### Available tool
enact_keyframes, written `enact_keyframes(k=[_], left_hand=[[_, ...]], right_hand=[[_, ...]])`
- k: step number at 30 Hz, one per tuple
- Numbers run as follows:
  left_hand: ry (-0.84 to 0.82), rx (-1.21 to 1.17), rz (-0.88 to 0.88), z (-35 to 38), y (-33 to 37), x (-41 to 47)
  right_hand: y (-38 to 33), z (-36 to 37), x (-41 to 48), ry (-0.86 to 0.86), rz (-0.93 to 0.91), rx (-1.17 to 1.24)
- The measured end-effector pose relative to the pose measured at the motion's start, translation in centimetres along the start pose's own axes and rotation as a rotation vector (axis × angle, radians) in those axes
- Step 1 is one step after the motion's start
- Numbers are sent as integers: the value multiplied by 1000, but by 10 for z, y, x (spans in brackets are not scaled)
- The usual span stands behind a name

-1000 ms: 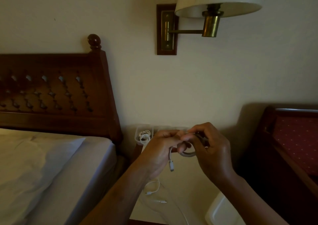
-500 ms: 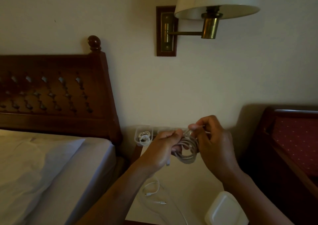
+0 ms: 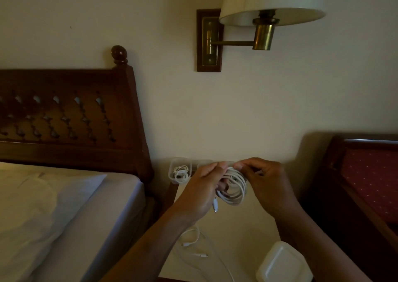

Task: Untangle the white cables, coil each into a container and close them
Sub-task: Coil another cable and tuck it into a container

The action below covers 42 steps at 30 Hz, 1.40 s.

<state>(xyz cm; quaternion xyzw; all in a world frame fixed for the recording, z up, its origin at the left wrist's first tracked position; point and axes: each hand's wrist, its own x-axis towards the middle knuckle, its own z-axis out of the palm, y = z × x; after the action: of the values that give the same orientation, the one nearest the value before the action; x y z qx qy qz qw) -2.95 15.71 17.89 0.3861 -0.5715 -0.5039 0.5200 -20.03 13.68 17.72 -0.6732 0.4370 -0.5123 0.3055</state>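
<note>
While left hand (image 3: 202,193) covers it, cable (image 3: 243,187) half-hidden

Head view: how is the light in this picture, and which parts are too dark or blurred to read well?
Head view: dim, warm light, no glare. Head view: the coiled white cable between the left hand and right hand reads clearly against the pale table top; the chair and the headboard sink into shadow. Head view: the open container at the back looks soft.

Nightstand top (image 3: 254,223) hemmed by bed (image 3: 103,212) left, chair (image 3: 366,184) right; loose cables (image 3: 195,237), white container (image 3: 282,262) near front; lamp (image 3: 269,6) overhead.
</note>
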Motion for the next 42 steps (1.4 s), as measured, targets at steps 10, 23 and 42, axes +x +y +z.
enact_keyframes(k=[10,23,42], left_hand=[[129,341,62,-2,8,2],[145,546,137,2,9,7],[29,194,-55,-16,3,10]], right_hand=[[-16,-7,0,-378,282,358],[-26,-1,-7,-152,261,424],[-29,0,-10,-131,-27,290]])
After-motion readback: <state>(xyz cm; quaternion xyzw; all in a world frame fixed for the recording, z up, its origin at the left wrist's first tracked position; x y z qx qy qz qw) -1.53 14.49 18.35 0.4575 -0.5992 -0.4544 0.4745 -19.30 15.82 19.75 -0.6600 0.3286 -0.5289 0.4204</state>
